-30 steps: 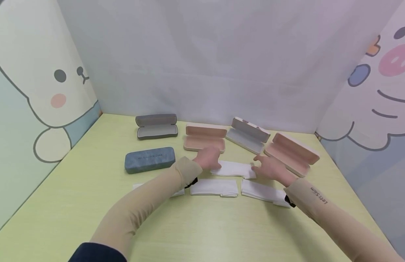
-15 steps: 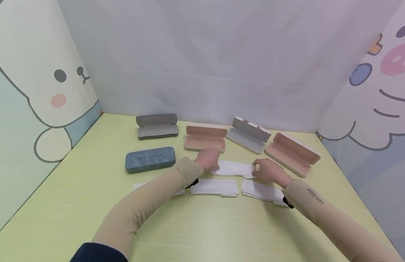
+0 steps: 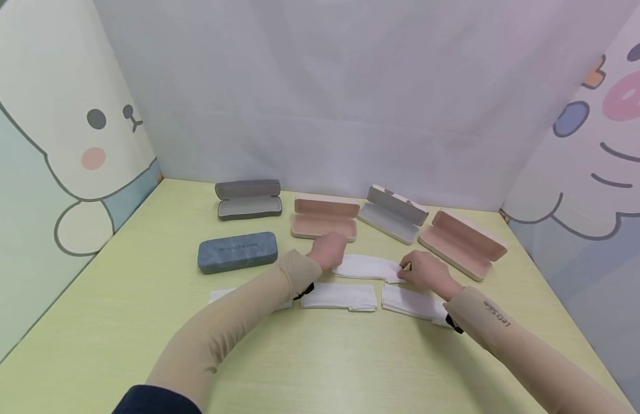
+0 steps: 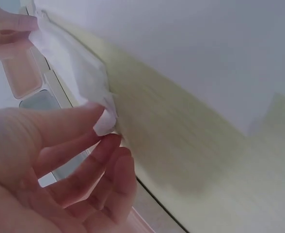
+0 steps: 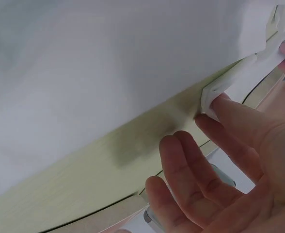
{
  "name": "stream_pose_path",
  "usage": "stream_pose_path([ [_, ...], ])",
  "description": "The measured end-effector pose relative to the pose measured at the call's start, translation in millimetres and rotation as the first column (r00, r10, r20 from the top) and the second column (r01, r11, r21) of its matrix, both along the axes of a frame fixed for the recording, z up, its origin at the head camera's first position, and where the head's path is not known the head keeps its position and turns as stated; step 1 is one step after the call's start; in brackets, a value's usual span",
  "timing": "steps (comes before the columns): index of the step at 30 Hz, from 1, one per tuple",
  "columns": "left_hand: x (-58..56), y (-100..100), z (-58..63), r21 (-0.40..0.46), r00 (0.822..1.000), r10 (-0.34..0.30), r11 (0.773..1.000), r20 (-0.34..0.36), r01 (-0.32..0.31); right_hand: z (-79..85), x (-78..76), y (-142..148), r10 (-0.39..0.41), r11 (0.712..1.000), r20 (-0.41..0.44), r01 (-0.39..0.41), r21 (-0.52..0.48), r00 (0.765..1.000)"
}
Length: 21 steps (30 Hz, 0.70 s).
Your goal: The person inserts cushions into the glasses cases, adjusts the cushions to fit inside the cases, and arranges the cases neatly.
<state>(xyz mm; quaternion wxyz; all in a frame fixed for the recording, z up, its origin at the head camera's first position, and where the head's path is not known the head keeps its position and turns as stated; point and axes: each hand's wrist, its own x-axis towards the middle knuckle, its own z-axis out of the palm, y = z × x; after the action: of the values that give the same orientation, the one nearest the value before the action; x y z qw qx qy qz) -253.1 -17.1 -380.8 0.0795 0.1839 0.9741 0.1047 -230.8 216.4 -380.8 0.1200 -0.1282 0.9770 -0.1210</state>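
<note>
While the left hand point(image 3: 329, 250) and right hand point(image 3: 426, 272) pinch opposite ends of the folded white cloth point(image 3: 368, 268) near mid-frame, its folds could open; uneven pulling would cause it.

On my left wrist feed, I have the left hand point(image 4: 40, 204) large in front, pinching one end of a white cloth point(image 4: 79, 68) between thumb and finger. At the upper left I make out the right hand point(image 4: 7, 29) at the cloth's far end. Below it I see a pink case point(image 4: 23, 75) and, nearer, a grey case point(image 4: 38, 99). A soft shadow lies on the yellowish tabletop point(image 4: 152, 116).
</note>
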Motion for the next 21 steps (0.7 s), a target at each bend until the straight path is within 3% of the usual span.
stream_pose_path([
  [8,-1.3,-0.8,0.3,0.074,0.999,0.000,0.997,0.052,-0.004,2.1,1.6,-0.2,0.018,0.999,-0.017,-0.019,-0.037,1.000],
  [13,-2.3,-10.1,3.7,0.177,0.996,-0.019,0.984,0.085,0.004,8.0,-0.9,3.3,0.072,0.991,-0.052,-0.077,-0.107,0.996],
  [18,-6.3,-24.2,17.4,0.253,0.996,-0.030,0.968,0.083,0.008,20.9,-5.8,3.3,0.121,0.978,-0.085,-0.133,-0.159,0.989],
  [21,-9.6,-32.3,29.6,0.271,0.996,-0.021,0.962,0.089,-0.004,29.7,-12.1,0.0,0.126,0.981,-0.111,-0.140,-0.137,0.986],
])
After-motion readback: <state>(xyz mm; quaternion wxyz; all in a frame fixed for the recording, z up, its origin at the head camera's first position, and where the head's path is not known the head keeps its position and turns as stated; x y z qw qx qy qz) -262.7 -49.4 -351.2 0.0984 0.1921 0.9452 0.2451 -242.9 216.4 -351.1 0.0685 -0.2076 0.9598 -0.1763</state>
